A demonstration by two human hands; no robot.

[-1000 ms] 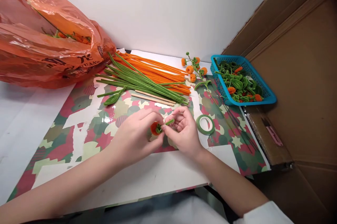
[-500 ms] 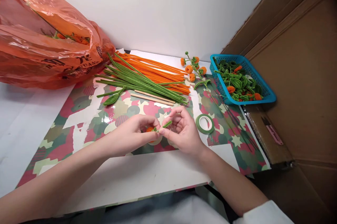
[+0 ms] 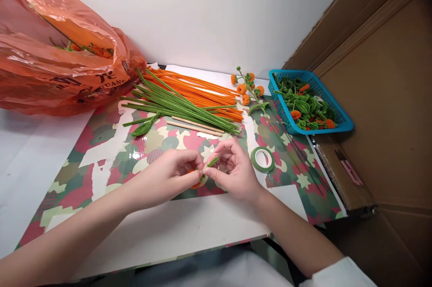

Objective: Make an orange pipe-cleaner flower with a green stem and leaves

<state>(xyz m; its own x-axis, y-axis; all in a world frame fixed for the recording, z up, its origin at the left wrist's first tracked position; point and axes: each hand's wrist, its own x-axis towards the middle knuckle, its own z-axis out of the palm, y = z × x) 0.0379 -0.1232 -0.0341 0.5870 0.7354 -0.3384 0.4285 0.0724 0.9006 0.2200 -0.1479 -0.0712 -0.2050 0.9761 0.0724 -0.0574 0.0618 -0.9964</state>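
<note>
Fingertips meeting over the front of the table, my left hand [image 3: 170, 173] and my right hand [image 3: 235, 171] pinch one small piece between them. It has an orange pipe-cleaner flower [image 3: 194, 181], partly hidden behind my left fingers. A short green pipe-cleaner end [image 3: 212, 161] sticks up beside my right thumb. The exact join is covered by my fingertips. Just right of my right hand lies a roll of green tape [image 3: 253, 164]. Beyond my hands are two thin wooden sticks [image 3: 195, 129] and a bundle of green pipe cleaners [image 3: 178, 106].
Orange pipe cleaners [image 3: 202, 84] lie behind the green ones, with a green leaf [image 3: 141, 129] at left. A finished flower stem [image 3: 249, 87] rests near a blue basket [image 3: 342, 114] of green and orange pieces. An orange plastic bag [image 3: 67, 75] stands left; cardboard [image 3: 388, 98] walls the right.
My left hand has dipped slightly, and the orange flower sits a little lower between my fingers. Both hands keep their pinch; the green end has shifted slightly down and left.
</note>
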